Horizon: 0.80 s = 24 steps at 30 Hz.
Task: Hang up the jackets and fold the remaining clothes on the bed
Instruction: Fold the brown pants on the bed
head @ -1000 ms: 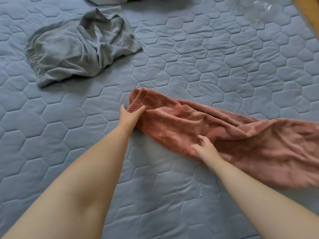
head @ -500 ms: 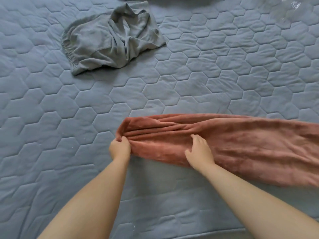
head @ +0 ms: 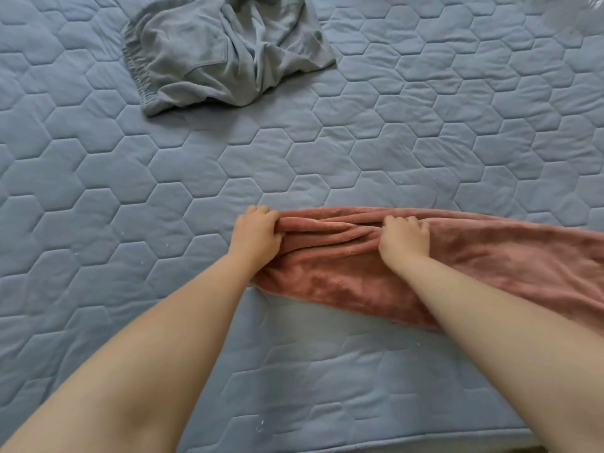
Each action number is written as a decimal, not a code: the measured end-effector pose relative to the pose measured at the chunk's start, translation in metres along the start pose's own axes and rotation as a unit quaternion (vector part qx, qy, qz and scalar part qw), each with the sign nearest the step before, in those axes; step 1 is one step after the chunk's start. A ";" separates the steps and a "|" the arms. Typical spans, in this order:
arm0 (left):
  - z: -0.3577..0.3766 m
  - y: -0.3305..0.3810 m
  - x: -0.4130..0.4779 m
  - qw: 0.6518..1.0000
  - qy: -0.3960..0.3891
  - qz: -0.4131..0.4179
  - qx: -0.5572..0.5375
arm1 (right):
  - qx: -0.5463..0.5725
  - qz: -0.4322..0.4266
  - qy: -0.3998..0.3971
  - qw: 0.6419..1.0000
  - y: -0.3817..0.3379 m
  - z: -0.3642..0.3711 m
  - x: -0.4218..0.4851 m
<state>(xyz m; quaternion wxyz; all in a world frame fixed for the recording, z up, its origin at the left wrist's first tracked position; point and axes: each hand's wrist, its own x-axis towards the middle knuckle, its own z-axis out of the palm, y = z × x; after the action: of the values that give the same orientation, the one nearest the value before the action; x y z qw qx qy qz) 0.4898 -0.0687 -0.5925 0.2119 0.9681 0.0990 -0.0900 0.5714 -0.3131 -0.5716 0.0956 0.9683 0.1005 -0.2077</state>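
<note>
Both forearms enter from the lower edge and are cut off there at the frame. The near edge of the bed (blue quilted cover, hexagon stitching) runs along the bottom; what lies below it is hard to make out.

The pink fleece garment lies flat near that edge, reaching right until the frame cuts it off, so its type cannot be told. The left hand grips its bunched left end, fingers curled round the fabric. The right hand grips the gathered folds just beside it, fingers curled on the cloth. The palm sides of both hands are hidden.

Well apart, farther up the bed, the crumpled grey shorts lie with the elastic waistband to the left; the top edge clips them. A glossy patch at the top right corner is too blurred to identify.
</note>
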 end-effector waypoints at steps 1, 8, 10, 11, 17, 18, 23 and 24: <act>-0.004 -0.003 0.003 0.999 -0.006 -0.023 -0.040 | -0.024 0.010 -0.036 0.999 0.005 -0.004 0.006; -0.046 -0.033 0.025 0.966 -0.069 -0.129 -0.211 | -0.109 -0.052 -0.150 0.981 0.026 -0.041 0.024; -0.044 -0.035 0.023 0.957 -0.056 -0.169 -0.230 | -0.096 -0.053 -0.060 0.992 0.031 -0.043 0.026; -0.040 -0.034 0.022 0.951 -0.032 -0.194 -0.236 | -0.068 -0.041 0.013 0.997 0.034 -0.039 0.028; -0.005 -0.027 0.002 0.862 -0.001 -0.390 -0.324 | 0.098 -0.076 0.226 0.966 0.015 -0.008 0.004; -0.001 -0.026 -0.001 0.850 -0.020 -0.397 -0.345 | 0.095 -0.133 0.236 0.958 0.005 -0.001 -0.004; 0.000 -0.022 -0.016 0.801 -0.137 -0.369 -0.451 | 0.107 -0.139 -0.049 0.983 -0.037 0.039 -0.030; -0.001 -0.019 -0.017 0.791 -0.135 -0.381 -0.459 | 0.136 -0.126 -0.094 0.978 -0.039 0.045 -0.030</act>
<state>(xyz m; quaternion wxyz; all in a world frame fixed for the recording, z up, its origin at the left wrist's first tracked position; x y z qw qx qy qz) 0.4693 -0.0544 -0.5955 0.5915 0.6181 0.4601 -0.2375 0.5181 -0.2908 -0.6048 -0.0551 0.9279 0.1831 -0.3200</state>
